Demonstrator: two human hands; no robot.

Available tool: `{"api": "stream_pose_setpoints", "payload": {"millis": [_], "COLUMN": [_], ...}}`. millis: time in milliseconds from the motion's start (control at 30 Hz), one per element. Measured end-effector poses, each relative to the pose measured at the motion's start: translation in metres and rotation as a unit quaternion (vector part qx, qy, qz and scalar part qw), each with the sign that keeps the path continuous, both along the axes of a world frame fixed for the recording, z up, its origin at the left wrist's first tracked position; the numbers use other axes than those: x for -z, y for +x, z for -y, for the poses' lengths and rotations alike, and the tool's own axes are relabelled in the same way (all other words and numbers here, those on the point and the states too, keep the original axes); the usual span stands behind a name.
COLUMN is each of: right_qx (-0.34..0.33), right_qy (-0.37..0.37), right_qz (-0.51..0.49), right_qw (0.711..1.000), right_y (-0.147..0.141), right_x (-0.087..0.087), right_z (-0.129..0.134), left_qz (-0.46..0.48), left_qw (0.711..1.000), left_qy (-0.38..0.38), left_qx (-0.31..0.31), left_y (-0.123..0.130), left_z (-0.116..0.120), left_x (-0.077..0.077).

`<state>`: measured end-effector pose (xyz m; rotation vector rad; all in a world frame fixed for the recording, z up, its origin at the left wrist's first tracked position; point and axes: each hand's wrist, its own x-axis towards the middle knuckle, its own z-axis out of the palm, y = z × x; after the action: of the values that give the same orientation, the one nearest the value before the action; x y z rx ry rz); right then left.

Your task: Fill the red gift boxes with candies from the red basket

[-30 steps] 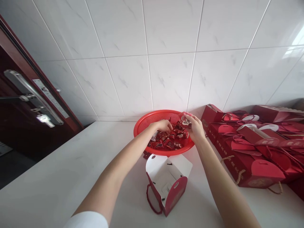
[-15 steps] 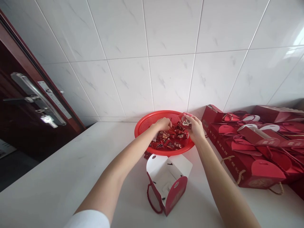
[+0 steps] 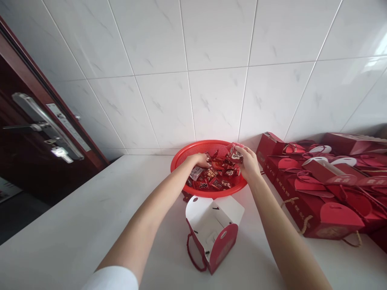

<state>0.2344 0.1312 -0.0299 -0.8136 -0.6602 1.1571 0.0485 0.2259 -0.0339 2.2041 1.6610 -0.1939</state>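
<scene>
A red plastic basket holds a pile of red wrapped candies. Inside its left half is my left hand, fingers curled down among the wrappers; what they grip, if anything, is hidden. Over the basket's right rim, my right hand pinches a red candy packet with white lettering. Just in front of the basket stands an open gift box, red outside and white inside, its flaps spread and a dark red cord handle at its left. No candy shows inside the box.
Many red gift boxes with rope handles are massed at the right of the white table. A tiled wall runs behind. At the left is a dark red door with a metal handle and keys.
My left hand has moved left within the basket, from the middle of the candies towards the left side. My right hand stays at the right rim with its packet.
</scene>
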Motion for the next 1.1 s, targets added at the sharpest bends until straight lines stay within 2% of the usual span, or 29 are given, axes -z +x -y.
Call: {"api": "stream_pose_setpoints", "payload": {"millis": [167, 267, 333, 433, 533, 633, 700, 767, 867, 1000, 1100], "right_qx": [-0.001, -0.001, 0.003, 0.004, 0.003, 0.004, 0.005, 0.005, 0.004, 0.003, 0.005], "right_qy": [-0.002, 0.0, -0.002, -0.005, -0.008, -0.01, -0.012, -0.014, -0.013, -0.01, -0.008], "right_qz": [0.01, 0.017, 0.02, 0.02, 0.019, 0.015, 0.015, 0.016, 0.019, 0.022, 0.026], "right_qw": [1.0, 1.0, 1.0, 1.0, 1.0, 1.0, 1.0, 1.0, 1.0, 1.0, 1.0], "right_y": [0.0, 0.0, 0.0, 0.0, 0.0, 0.0, 0.0, 0.0, 0.0, 0.0, 0.0], "right_x": [-0.001, -0.001, -0.001, -0.001, -0.001, -0.002, -0.002, -0.002, -0.001, 0.0, 0.0], "right_z": [0.0, 0.001, 0.002, 0.002, 0.003, 0.003, 0.003, 0.002, 0.001, 0.001, 0.001], "left_qz": [0.147, 0.217, 0.234, 0.201, 0.123, 0.051, 0.025, 0.027, 0.092, 0.214, 0.257], "left_qw": [0.98, 0.967, 0.967, 0.979, 0.989, 0.99, 0.987, 0.984, 0.98, 0.963, 0.953], "left_qy": [-0.116, -0.117, -0.09, -0.04, -0.015, -0.029, -0.069, -0.115, -0.153, -0.164, -0.16], "left_qx": [0.066, 0.067, 0.042, -0.018, -0.081, -0.131, -0.143, -0.132, -0.084, -0.015, 0.008], "left_y": [0.012, 0.018, 0.017, 0.007, -0.009, -0.022, -0.024, -0.021, -0.01, 0.003, 0.004], "left_z": [0.016, 0.02, 0.017, 0.009, 0.0, -0.004, -0.003, 0.0, 0.009, 0.017, 0.017], "left_x": [-0.007, -0.01, -0.009, -0.007, -0.007, -0.009, -0.01, -0.01, -0.011, -0.014, -0.017]}}
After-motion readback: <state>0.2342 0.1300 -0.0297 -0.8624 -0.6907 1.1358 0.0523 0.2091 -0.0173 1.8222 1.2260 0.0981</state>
